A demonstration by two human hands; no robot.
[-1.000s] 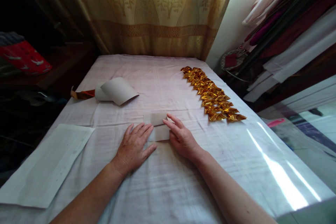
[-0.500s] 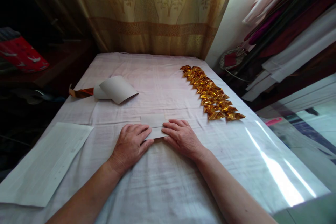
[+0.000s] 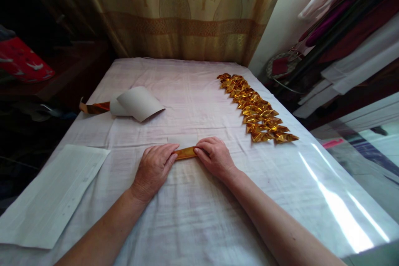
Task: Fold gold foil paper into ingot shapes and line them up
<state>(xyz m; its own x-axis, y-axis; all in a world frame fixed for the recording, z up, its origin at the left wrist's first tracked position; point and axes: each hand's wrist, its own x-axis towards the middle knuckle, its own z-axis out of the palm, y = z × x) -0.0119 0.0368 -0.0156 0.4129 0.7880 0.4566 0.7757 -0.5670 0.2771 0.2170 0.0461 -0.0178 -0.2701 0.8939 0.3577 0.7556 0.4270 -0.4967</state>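
Observation:
A small sheet of gold foil paper (image 3: 186,153) lies in front of me, its near edge folded over so a gold strip faces up. Its pale backing shows beyond the fold. My left hand (image 3: 155,167) grips the strip's left end, thumb at the near edge and fingers on top. At the right end, my right hand (image 3: 215,156) pinches the strip between thumb and curled fingers. To the right stand rows of folded gold foil ingots (image 3: 256,110), set close together.
Curled sheets of grey-backed foil paper (image 3: 141,103) lie at the back left of the cloth-covered table (image 3: 187,224). A white paper sheet (image 3: 56,195) rests at the left. A patterned curtain (image 3: 187,8) hangs behind; clothes (image 3: 358,58) hang at the right.
The near edge of the paper has been turned over, so a gold strip now shows where pale backing was. My fingers have closed on its two ends. The view has shifted slightly.

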